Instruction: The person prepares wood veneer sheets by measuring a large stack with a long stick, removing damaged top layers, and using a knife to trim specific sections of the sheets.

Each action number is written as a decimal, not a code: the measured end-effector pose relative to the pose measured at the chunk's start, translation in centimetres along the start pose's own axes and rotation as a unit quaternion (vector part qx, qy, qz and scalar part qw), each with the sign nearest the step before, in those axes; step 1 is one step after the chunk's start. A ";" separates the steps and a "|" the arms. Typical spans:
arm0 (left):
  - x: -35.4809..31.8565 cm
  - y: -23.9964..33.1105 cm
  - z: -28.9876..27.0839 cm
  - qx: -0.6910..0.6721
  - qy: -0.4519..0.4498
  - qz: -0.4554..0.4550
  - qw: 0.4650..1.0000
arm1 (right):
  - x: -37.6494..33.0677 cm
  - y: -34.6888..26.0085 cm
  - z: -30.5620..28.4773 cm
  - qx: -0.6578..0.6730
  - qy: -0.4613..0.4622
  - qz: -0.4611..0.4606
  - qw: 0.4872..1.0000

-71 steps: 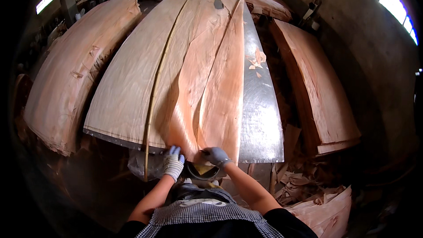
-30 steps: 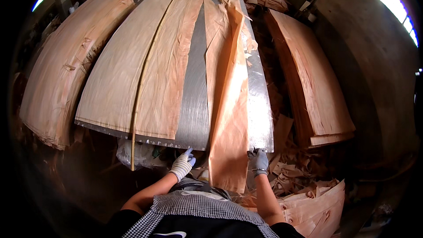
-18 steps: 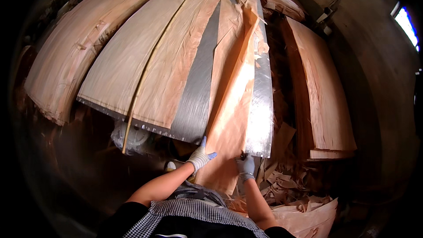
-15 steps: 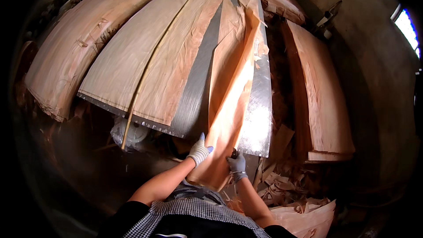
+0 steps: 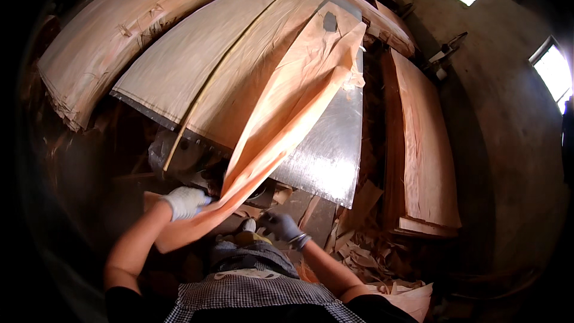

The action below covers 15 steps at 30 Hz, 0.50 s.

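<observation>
The left hand (image 5: 186, 202), in a pale glove, is clamped on the near end of a peach-coloured wood veneer sheet (image 5: 293, 119), whose loose end shows on both sides of the wrist. The right hand (image 5: 281, 227), in a grey glove, is apart from the sheet, just off the near edge of the metal tabletop (image 5: 326, 170); its fingers are curled, and whether they hold the small dark shape at their tips I cannot tell.

From the left hand the sheet slants across the tabletop's near edge toward the far right corner, folded lengthwise along its right side. An oval hole (image 5: 330, 22) pierces it near the far end, and torn flakes (image 5: 354, 79) lie beside it at the right edge. Bright bare metal shows between the fold and the near right corner.

Paler veneer (image 5: 191, 60) covers the tabletop's left part. A thin rod (image 5: 224, 63) lies over it lengthwise, its tip jutting past the near edge, near a clear plastic bag (image 5: 160, 151) below. Veneer stacks stand either side, left (image 5: 131, 36) and right (image 5: 427, 149). Veneer scraps (image 5: 371, 257) litter the floor beyond the right hand.
</observation>
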State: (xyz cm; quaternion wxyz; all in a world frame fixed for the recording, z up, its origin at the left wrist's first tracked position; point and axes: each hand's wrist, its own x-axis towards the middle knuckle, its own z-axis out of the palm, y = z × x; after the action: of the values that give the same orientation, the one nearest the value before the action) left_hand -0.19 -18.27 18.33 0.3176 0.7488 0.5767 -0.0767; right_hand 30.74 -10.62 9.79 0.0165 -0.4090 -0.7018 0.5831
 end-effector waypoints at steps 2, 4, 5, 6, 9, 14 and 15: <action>-4.0 0.4 2.7 0.068 -0.069 0.004 0.995 | 0.3 -1.4 -3.6 0.063 0.040 0.076 0.994; -8.5 1.1 8.2 0.028 -0.155 0.018 0.987 | 2.1 0.1 -7.3 0.108 0.126 0.086 0.982; -9.6 1.2 10.0 -0.016 -0.216 0.014 0.976 | 2.5 1.3 -9.9 0.137 0.187 0.090 0.969; -9.9 0.3 10.5 0.001 -0.169 0.012 0.985 | 2.6 1.3 -12.6 0.149 0.230 0.116 0.955; -11.0 -1.9 10.8 -0.042 -0.141 -0.071 0.987 | 5.6 3.5 -16.6 0.159 0.272 0.127 0.941; 1.4 -6.1 7.8 -0.376 0.282 -0.311 0.826 | 8.9 5.6 -19.1 0.186 0.227 0.153 0.944; 5.0 -6.2 7.6 -0.484 0.330 -0.309 0.749 | 9.5 5.2 -19.4 0.213 0.212 0.155 0.941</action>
State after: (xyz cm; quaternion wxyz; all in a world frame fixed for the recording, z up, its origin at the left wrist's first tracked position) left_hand -2.37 -17.69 7.57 0.3862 0.2545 0.8052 0.3711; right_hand 36.98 10.55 7.34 0.1610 -0.6143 -0.4692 0.6137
